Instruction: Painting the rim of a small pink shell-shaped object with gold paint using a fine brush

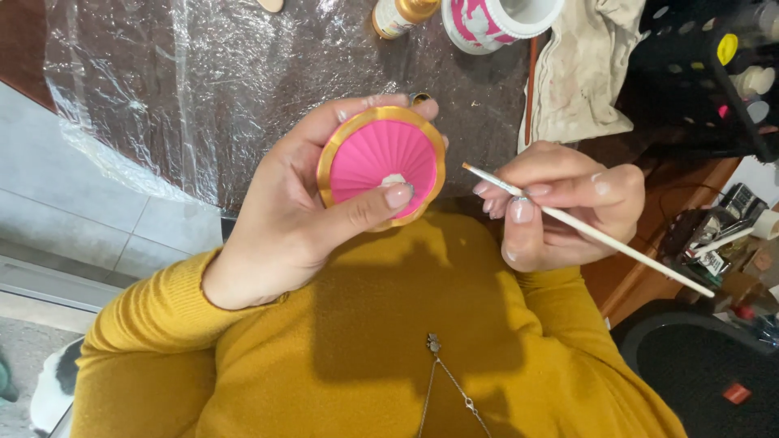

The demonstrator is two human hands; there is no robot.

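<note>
You held the dish (380, 154) in your left hand (300, 211), fingers wrapped round its back and thumb pressed on the lower inside. Its fluted inside was already pink and the rim gold nearly all the way round; one small pale patch by your thumb looked unpainted, though it may have been glare. Right of the dish, your right hand (560, 207) pinched a thin brush (584, 231), tip just clear of the rim. Above the dish stood a gold bottle (402, 15) and a cup (499, 20).
</note>
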